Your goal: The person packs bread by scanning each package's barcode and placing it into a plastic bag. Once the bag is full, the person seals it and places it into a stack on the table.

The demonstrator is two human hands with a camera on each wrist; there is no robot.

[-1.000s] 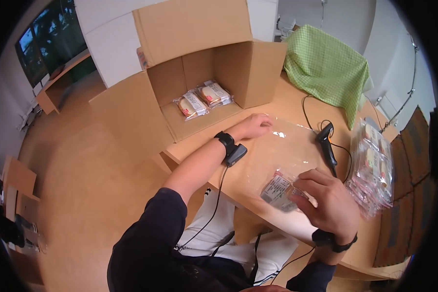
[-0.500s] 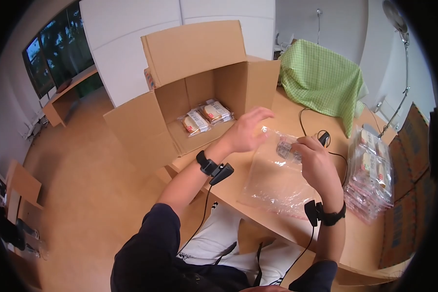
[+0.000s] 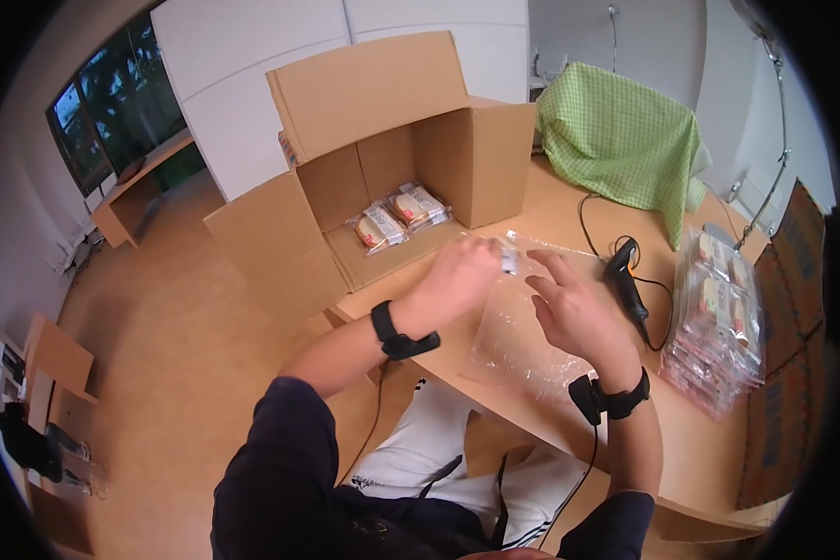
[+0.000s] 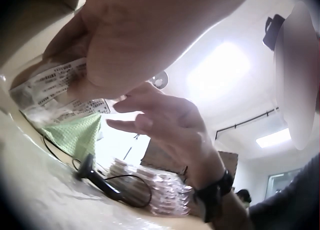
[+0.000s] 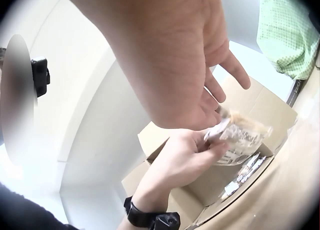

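My left hand (image 3: pixel 459 278) grips a clear-wrapped bread packet (image 5: pixel 243 140) in front of the box. Its printed label (image 4: pixel 55 82) faces the left wrist camera; in the head view the hand hides most of it. Fingers apart, my right hand (image 3: pixel 569 303) is just right of the packet and holds nothing. Below both hands a large clear plastic bag (image 3: pixel 523 350) lies flat on the table. The cardboard box (image 3: pixel 373 271) lies on its side with its flaps spread. Inside it, two similar bread packets (image 3: pixel 380 230) sit side by side.
A black handheld scanner (image 3: pixel 628 289) with a cable lies right of the bag. Beyond it are stacked clear bags of bread packets (image 3: pixel 716 317). A green checked cloth (image 3: pixel 621 140) covers something at the back. The table's front edge (image 3: pixel 523 425) runs close to my lap.
The right hand lifted the packet off the bag near the table's front and moved it toward the box. Now the left hand has it, and the right hand has let go.
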